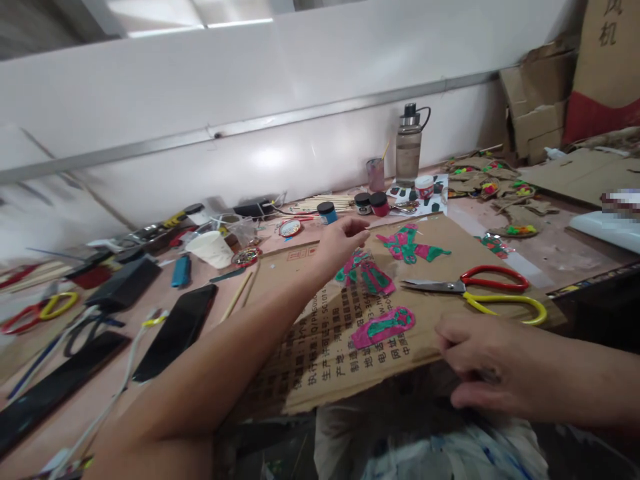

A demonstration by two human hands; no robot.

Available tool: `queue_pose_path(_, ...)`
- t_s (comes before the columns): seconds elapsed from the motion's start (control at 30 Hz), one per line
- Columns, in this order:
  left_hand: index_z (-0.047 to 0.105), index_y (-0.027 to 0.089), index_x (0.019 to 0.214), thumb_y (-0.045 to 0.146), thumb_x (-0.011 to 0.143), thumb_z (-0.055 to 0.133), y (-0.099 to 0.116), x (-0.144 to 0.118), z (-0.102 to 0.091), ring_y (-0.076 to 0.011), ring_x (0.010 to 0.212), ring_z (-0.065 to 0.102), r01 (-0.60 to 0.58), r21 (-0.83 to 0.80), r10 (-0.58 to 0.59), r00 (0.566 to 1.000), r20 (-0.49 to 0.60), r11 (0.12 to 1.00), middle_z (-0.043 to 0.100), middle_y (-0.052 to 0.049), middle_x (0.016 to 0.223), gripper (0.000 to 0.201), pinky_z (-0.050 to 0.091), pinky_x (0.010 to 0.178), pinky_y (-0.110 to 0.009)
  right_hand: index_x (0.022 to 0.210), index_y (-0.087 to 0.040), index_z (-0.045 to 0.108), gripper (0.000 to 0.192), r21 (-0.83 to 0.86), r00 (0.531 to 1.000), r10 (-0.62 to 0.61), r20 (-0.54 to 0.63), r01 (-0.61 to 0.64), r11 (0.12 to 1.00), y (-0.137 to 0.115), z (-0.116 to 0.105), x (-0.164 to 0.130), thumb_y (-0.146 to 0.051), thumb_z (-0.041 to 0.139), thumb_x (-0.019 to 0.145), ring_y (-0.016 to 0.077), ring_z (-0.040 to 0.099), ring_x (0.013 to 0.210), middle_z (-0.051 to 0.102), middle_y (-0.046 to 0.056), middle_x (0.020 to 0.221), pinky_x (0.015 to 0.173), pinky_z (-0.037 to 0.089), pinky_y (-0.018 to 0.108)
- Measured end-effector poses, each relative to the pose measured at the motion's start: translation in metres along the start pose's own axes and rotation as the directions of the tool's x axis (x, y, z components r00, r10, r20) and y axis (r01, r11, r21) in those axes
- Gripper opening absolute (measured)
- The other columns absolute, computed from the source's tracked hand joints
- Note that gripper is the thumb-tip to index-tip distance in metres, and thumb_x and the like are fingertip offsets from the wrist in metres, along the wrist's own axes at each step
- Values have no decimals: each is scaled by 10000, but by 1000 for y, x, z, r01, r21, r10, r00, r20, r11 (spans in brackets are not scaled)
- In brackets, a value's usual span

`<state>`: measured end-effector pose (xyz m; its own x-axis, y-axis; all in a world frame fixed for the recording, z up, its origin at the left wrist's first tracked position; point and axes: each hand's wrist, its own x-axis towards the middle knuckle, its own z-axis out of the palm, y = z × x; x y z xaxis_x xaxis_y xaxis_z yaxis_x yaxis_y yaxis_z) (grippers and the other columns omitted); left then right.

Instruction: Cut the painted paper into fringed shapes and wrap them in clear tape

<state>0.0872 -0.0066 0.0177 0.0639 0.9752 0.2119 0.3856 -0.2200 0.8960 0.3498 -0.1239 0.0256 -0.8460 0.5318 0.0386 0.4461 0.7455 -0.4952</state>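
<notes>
Both forearms are bare, with no sleeve in view. The left hand and the right hand wear no gloves. No ring or watch shows. At the lower edge, the lap is covered by whitish cloth with blue marks.

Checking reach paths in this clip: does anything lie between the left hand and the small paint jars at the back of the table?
Nothing visible does. The left hand is stretched out over the far edge of the cardboard sheet, and the blue-labelled jar and the two dark-lidded jars stand just beyond its fingertips, with only bare tabletop between.
</notes>
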Motion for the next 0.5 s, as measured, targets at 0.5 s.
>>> queue_pose_path(0.5,689,183,846,255,843,633,-42,4,-27,-213,882,651,-16,150,49,974,-221,989,717,-56,894,91,511,869,-347,1260,-213,690,295,-423,905,-384,-183,281,862,22,57,18,-242,570,992,234,677,985,754,128,1144,948,470,442)
